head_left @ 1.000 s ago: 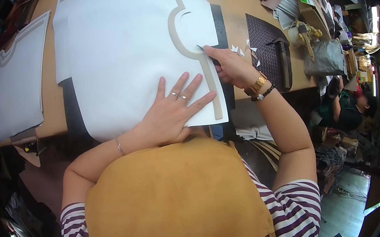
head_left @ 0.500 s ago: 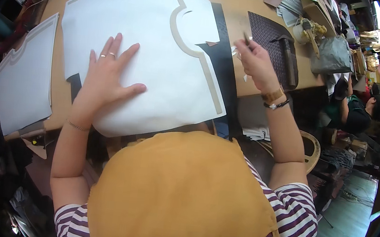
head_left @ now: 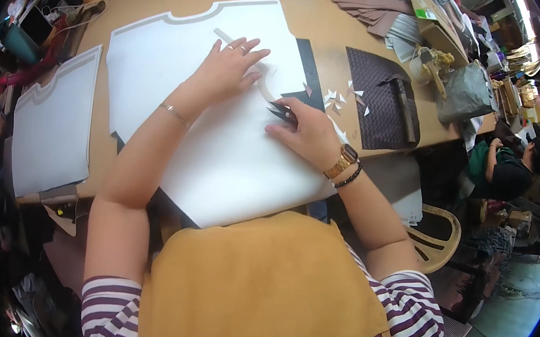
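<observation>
At the far left of the bench [head_left: 169, 0] a second white pattern piece [head_left: 51, 126] is lying apart, untouched. Next to it, the large white pattern sheet [head_left: 218, 156] is being held flat over a dark sheet of material [head_left: 310, 67], whose edges are showing at the sheet's upper right and lower left.

The left hand [head_left: 227, 72] is now being pressed on the upper middle of the sheet, fingers spread and palm down. Half a second ago it was resting further toward the left part of the sheet, so the hold is being shifted closer to the cutting line.

The right hand [head_left: 313, 133] has been brought in from the right edge of the sheet, where it was raised with the tool half a second ago, and is now being rested on the sheet just below the curved notch. Its grip is being closed around a small pair of dark snips [head_left: 282, 112], the blades being pointed toward the left hand; whether the blades are parted cannot be told.

Judging by this, a new cut or trim along the curved edge is being set up, with both hands being gathered near the same spot.

Further right, small white offcuts [head_left: 333, 97] are lying scattered beside a dark woven panel [head_left: 376, 94] with a hammer [head_left: 403, 103] on it.
</observation>
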A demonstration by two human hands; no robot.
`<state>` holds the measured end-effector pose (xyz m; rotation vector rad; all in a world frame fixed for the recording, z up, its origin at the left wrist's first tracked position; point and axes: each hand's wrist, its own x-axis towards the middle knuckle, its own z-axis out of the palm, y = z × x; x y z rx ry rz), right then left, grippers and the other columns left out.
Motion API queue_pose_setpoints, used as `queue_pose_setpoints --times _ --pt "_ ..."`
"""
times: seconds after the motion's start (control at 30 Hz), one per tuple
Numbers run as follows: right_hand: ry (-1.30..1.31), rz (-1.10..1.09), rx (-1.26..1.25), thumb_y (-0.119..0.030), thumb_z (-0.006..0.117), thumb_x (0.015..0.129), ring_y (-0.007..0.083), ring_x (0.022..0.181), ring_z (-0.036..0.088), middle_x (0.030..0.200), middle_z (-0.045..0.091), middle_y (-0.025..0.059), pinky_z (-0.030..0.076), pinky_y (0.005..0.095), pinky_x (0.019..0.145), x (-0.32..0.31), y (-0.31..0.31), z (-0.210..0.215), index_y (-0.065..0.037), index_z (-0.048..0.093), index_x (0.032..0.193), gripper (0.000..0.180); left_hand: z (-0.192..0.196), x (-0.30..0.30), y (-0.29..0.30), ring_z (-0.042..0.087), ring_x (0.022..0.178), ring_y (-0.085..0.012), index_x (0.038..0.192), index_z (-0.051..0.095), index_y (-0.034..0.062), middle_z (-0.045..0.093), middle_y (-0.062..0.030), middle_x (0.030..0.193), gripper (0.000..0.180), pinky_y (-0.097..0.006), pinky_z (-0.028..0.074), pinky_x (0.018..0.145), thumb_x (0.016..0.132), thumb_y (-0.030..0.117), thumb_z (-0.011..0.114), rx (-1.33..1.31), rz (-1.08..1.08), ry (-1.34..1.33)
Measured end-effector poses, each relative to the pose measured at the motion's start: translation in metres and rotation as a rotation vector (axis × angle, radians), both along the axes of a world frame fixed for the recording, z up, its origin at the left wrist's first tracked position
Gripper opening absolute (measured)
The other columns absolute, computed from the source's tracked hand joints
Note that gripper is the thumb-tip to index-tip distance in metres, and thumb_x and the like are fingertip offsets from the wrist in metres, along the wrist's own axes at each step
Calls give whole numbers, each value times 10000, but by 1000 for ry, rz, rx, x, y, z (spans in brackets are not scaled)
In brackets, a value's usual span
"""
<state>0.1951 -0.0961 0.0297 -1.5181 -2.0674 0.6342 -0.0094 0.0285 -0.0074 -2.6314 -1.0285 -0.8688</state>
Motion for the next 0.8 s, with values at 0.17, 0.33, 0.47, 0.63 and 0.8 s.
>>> queue_pose_setpoints --times 0.17,0.33,0.47,0.63,0.8 --pt "510 -154 -4 -344 615 959 111 670 533 750 606 48 455 256 620 7 16 -32 -21 605 1156 379 37 14 21 516 1215 -261 1103 670 125 628 -93 1121 384 -579 220 1134 796 352 713 -457 -8 211" --pt "897 -201 -451 -340 514 1017 -3 568 327 673 412 -96 277 167 506 5 34 -9 -30 616 1121 343 16 6 37 568 1061 -249 1053 682 128 640 -59 989 397 -601 107 1164 738 357 763 -410 -53 95" --pt "913 -213 -441 -323 524 1013 -2 585 345 678 420 -91 292 170 518 -4 47 -11 -31 613 1112 322 21 0 44 582 917 -212 1008 704 134 633 -38 852 276 -597 73 1167 796 309 730 -693 -143 1" --pt "671 -234 -229 -303 544 1001 38 682 454 748 532 -41 390 207 607 -5 56 -34 7 606 1077 325 17 -5 52 584 823 -180 961 722 133 626 -25 767 175 -578 13 1172 864 272 681 -790 -213 -87" --pt "574 -200 -303 -319 551 992 52 707 470 769 552 -26 410 224 634 3 61 -29 17 611 1060 348 28 -2 49 580 810 -134 932 719 94 666 -15 810 169 -495 205 1152 883 250 677 -1003 -245 -201"
